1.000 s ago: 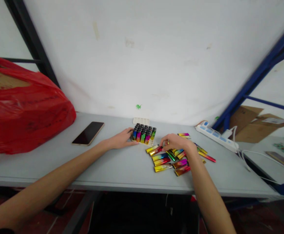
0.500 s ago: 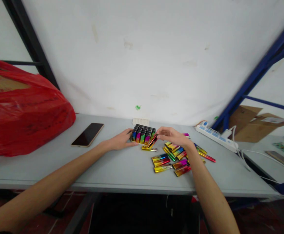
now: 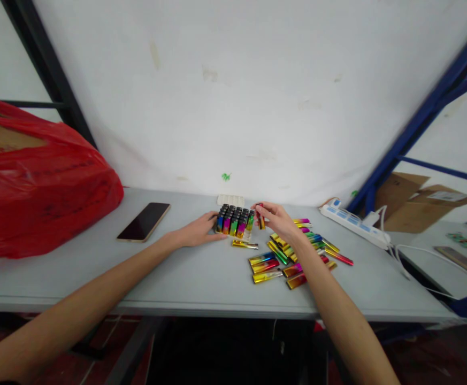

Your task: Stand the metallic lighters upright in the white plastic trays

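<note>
Several shiny multicoloured lighters [image 3: 233, 222] with black tops stand upright in rows in a pale tray [image 3: 248, 235]. My left hand [image 3: 198, 230] rests at the tray's left side, thumb along the front and fingers round the back corner, gripping it. Just right of the rows, my right hand [image 3: 271, 216] pinches a red and gold lighter [image 3: 261, 218], held nearly upright. One yellow lighter [image 3: 244, 244] lies in front of the tray. Under and beside my right forearm a loose pile of lighters [image 3: 285, 251] lies flat on the grey table [image 3: 157, 289].
A black phone [image 3: 144, 221] lies at the left, near a big red plastic bag [image 3: 44, 187]. Behind the tray, against the wall, is a pale ridged piece [image 3: 230, 200]. A white power strip [image 3: 353, 225] with cables and a cardboard box [image 3: 413, 208] are at the right.
The lighter in my right hand has gone from slanted to nearly upright, and that hand has turned and shifted slightly up. My left hand has stayed at the tray.
</note>
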`<state>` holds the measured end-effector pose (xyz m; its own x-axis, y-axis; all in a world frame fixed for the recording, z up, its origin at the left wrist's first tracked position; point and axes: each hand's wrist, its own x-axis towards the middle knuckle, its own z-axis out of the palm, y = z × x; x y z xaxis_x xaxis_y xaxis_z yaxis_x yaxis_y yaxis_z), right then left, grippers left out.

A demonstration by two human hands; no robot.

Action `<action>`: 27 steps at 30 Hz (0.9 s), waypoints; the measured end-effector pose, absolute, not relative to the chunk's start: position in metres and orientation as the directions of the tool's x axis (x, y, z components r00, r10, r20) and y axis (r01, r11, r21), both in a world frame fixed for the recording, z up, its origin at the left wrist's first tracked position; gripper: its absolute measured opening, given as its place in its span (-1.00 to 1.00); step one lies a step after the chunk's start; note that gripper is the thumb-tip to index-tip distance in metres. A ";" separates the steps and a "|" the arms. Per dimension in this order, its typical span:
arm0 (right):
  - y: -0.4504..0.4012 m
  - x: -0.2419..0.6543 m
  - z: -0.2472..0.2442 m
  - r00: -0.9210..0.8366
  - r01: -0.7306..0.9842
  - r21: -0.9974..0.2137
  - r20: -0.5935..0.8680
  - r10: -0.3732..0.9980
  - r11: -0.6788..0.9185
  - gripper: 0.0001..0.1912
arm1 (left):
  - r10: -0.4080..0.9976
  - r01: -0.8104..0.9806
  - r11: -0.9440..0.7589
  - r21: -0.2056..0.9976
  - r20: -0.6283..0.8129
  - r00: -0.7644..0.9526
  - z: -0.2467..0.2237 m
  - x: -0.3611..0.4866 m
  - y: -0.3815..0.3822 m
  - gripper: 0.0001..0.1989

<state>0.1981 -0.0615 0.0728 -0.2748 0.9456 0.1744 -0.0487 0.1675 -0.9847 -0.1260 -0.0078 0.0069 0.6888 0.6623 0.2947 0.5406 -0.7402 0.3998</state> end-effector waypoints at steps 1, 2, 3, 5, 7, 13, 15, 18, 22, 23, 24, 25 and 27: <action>-0.063 0.197 0.073 -0.286 -0.039 -0.984 0.179 0.941 0.176 -0.27 | 0.665 0.543 -0.737 0.401 0.289 0.689 0.007 -0.126 -0.008 -0.17; -0.064 0.197 0.074 -0.299 -0.025 -0.982 0.185 0.936 0.186 -0.28 | 0.667 0.546 -0.736 0.401 0.284 0.689 0.007 -0.126 -0.008 -0.16; -0.065 0.196 0.075 -0.313 0.002 -0.981 0.186 0.931 0.196 -0.29 | 0.668 0.548 -0.734 0.401 0.283 0.688 0.007 -0.126 -0.008 -0.15; -0.066 0.195 0.075 -0.328 0.120 -0.965 0.184 0.926 0.234 -0.34 | 0.666 0.546 -0.736 0.400 0.288 0.688 0.007 -0.125 -0.008 -0.15; -0.066 0.193 0.075 -0.299 0.300 -0.900 0.225 0.928 0.315 -0.38 | 0.659 0.538 -0.744 0.396 0.300 0.690 0.007 -0.126 -0.008 -0.17; -0.063 0.183 0.069 -0.152 0.580 -0.695 0.419 0.895 0.424 -0.35 | 0.659 0.548 -0.745 0.380 0.294 0.692 0.007 -0.127 -0.008 -0.17; -0.063 0.181 0.068 -0.136 0.614 -0.680 0.408 0.903 0.400 -0.34 | 0.663 0.554 -0.743 0.376 0.293 0.689 0.007 -0.127 -0.009 -0.15; -0.063 0.179 0.066 -0.124 0.642 -0.673 0.383 0.916 0.368 -0.41 | 0.661 0.554 -0.745 0.372 0.293 0.691 0.008 -0.126 -0.010 -0.15; -0.063 0.175 0.066 -0.167 0.647 -0.656 0.376 0.912 0.389 -0.53 | 0.668 0.554 -0.737 0.387 0.292 0.684 0.008 -0.126 -0.009 -0.16; -0.063 0.175 0.066 -0.178 0.650 -0.648 0.377 0.909 0.396 -0.54 | 0.673 0.559 -0.732 0.390 0.287 0.682 0.008 -0.126 -0.009 -0.15; -0.064 0.175 0.067 -0.186 0.656 -0.639 0.378 0.907 0.401 -0.53 | 0.677 0.563 -0.728 0.391 0.283 0.680 0.008 -0.126 -0.009 -0.14; -0.064 0.176 0.068 -0.194 0.662 -0.629 0.381 0.904 0.407 -0.52 | 0.679 0.565 -0.726 0.392 0.280 0.679 0.008 -0.126 -0.009 -0.14; -0.065 0.178 0.070 -0.214 0.665 -0.611 0.395 0.894 0.429 -0.47 | 0.676 0.560 -0.728 0.394 0.278 0.682 0.008 -0.126 -0.009 -0.15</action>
